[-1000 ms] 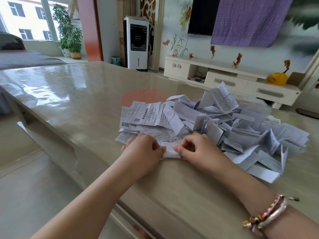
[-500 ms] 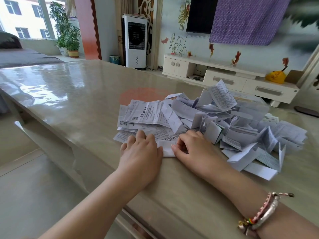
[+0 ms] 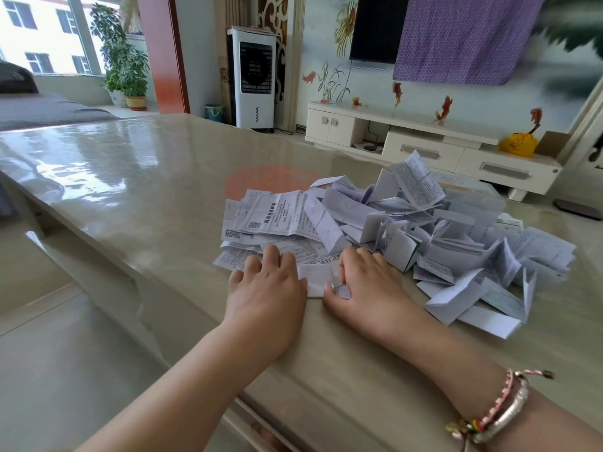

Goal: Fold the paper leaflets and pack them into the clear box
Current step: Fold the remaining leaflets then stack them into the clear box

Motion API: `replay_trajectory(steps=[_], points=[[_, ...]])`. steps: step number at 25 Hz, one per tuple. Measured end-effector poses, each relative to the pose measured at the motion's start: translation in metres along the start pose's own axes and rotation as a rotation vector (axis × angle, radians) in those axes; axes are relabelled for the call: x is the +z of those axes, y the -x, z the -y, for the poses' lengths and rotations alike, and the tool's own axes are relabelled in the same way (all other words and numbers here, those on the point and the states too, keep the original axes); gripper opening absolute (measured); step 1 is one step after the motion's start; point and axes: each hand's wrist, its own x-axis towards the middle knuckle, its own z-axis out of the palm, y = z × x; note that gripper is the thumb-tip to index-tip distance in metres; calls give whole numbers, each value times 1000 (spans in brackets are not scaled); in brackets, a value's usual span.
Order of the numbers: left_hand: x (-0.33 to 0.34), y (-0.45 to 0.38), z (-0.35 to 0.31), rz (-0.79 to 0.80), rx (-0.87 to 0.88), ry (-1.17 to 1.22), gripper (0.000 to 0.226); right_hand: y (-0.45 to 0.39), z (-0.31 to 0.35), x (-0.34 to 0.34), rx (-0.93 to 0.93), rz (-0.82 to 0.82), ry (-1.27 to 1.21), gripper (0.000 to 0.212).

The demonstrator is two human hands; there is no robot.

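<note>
I am pressing the leaflet [image 3: 315, 278] flat with my left hand [image 3: 266, 290], fingers straight, my right hand [image 3: 365, 285] pinching its edge; uneven pressure is risking a crooked crease.

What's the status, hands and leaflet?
Left hand flat, pressing leaflet onto table. Right hand pinching its near edge. Box behind pile, partly hidden. Nothing in the way.

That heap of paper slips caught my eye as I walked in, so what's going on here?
A person is folding leaflets at the table. The left hand presses flat on one leaflet at the near edge, while the right hand pinches its other end. Behind lies the leaflet pile, some flat, many folded. The clear box sits behind it.
</note>
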Motion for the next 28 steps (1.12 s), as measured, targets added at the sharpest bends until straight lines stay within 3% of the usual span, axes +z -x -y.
replay_trajectory(steps=[5, 10, 13, 15, 19, 22, 23, 26, 28], points=[[-2, -2, 2, 21, 1, 25, 28, 1, 2, 1, -52, -31, -112, 16], [-10, -17, 13, 50, -17, 249, 19, 1, -2, 0, -296, -140, -234, 10], [-19, -31, 30, -99, -58, 365, 17, 3, -7, -6, -380, -75, -146, 27], [-24, -36, 39, -204, -65, 317, 17, 2, -10, -7, -441, -87, -58, 28], [-20, -44, 54, -168, -16, 158, 36, 1, -9, -7, -518, -287, 52, 23], [-27, -47, 53, -252, -100, 453, 32, -1, -2, -17, -452, -534, 64, 21], [-33, -45, 49, -194, -127, 619, 36, -3, 2, -21, -432, -583, 62, 22], [-47, -31, 39, 132, -131, 1108, 36, -14, 14, -22, -462, -591, 95, 26], [-46, -32, 44, 97, -144, 1265, 22, -25, 26, -18, -483, -533, 93, 28]])
